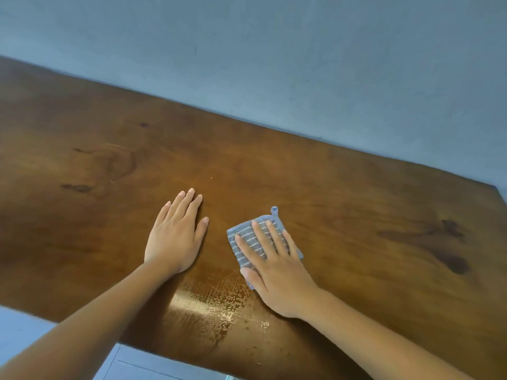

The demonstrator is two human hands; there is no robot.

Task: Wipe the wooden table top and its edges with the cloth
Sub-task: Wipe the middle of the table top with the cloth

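While no brand, label or readable writing shows anywhere on it, the cloth (258,242) can be told by its looks: a small folded square, grey with thin pale stripes, edged in blue and with a little blue hanging loop at its far corner. It lies flat on the wooden counter (356,204), roughly midway between the near edge and the far edge, and well short of the right end.

The right hand (274,267) lies palm down on top of the cloth, fingers straight and slightly spread, pressing it to the wood; the fingertips reach almost to the cloth's far edge, and the thumb lies along its near left side. Nothing is curled round the fabric. The heel of that hand and the wrist rest past the cloth on bare wood, and the forearm runs back toward the near right corner of the counter.

The left hand (175,231) is flat on the bare counter just beside the cloth and apart from it, palm down, fingers straight and close together, thumb held out a little toward the cloth. It holds nothing. Its forearm crosses the near edge of the counter on the left.

Just nearer than the two hands, a wet patch (211,305) glistens on the wood, with beaded droplets and streaks. Dark knots mark the grain toward the right end and the left side. Behind the far edge stands a plain blue-grey wall (274,50).
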